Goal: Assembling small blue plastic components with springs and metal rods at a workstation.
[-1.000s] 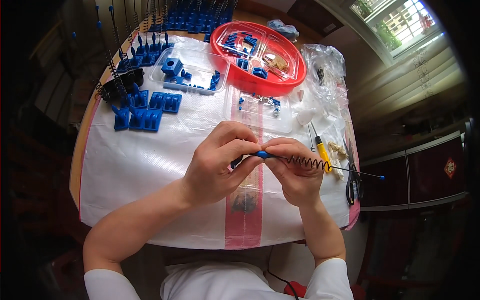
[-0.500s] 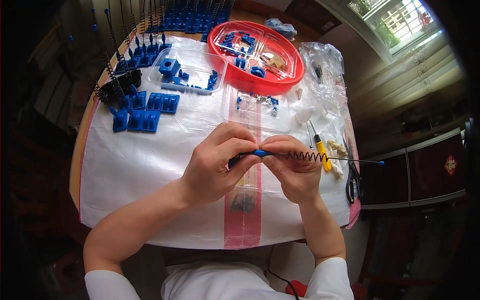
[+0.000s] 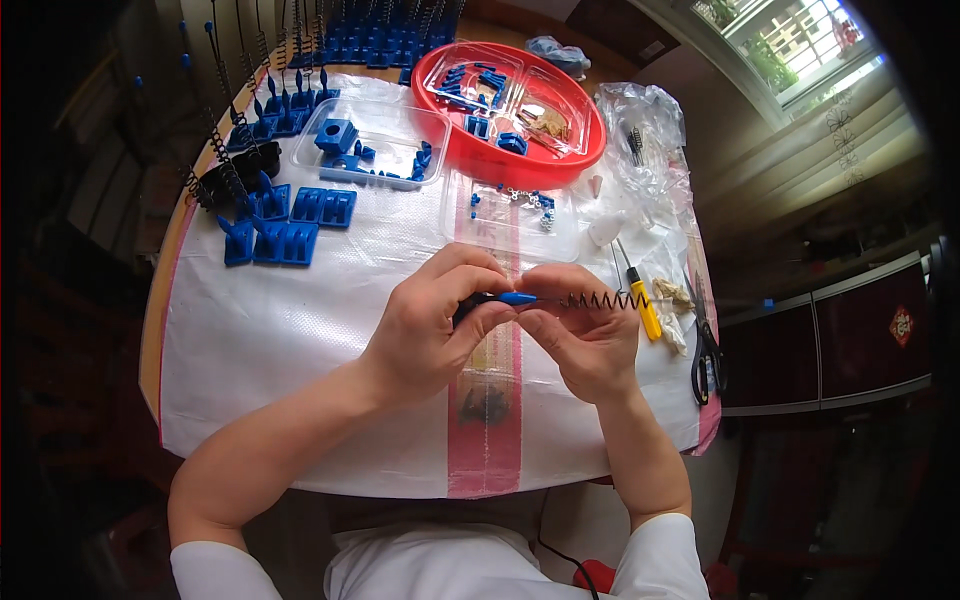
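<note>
One white woven sheet [image 3: 300, 330] covering the table, crossed by one pink stripe. One round red tray [image 3: 590, 150] at the far edge, blue parts inside. Two clear plastic trays [image 3: 400, 125] near it. Two hands meeting over the stripe: left hand [image 3: 430, 325] curled shut on one dark tool with a blue tip [image 3: 515, 298]; right hand [image 3: 585, 335] pinching one coiled black spring [image 3: 600, 299] against that tip. One yellow-handled screwdriver [image 3: 645, 308] just right of the spring. One pair of black scissors [image 3: 706, 355] farther right.

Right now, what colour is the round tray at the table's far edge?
Red, seen clearly in the head view.
</note>
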Demonstrator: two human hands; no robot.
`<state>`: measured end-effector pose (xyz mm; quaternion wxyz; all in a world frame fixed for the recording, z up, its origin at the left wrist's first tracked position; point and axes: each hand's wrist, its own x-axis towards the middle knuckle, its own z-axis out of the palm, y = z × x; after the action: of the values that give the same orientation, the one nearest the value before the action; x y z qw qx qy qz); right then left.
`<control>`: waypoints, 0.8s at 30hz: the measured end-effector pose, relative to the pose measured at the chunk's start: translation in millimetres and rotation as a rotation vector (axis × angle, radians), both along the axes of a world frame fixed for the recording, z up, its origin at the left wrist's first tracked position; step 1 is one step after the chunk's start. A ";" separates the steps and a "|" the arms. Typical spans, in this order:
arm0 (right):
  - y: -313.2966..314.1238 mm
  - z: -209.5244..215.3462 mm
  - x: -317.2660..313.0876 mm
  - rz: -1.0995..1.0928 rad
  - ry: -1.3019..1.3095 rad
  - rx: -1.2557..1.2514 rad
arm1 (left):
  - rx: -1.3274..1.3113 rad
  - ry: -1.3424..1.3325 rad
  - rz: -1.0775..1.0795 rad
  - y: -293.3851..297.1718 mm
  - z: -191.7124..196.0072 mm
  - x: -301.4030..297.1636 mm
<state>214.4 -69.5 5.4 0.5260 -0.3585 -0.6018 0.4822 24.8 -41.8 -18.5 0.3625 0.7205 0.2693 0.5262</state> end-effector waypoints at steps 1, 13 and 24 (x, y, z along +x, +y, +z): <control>0.2 1.3 1.4 -0.003 -0.029 0.012 | -0.030 -0.014 -0.013 0.9 -1.8 0.4; 16.1 -5.8 14.5 -0.051 0.165 -0.112 | -0.809 -0.201 -0.394 2.6 -3.6 -4.3; 20.8 -10.9 14.2 -0.118 0.319 -0.245 | -0.972 -0.382 -0.541 6.1 -0.2 -2.3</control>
<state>228.6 -48.7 -5.6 0.5944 -0.3739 -0.4257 0.5707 22.5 -35.7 -18.6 0.8147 0.4071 0.2161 0.3518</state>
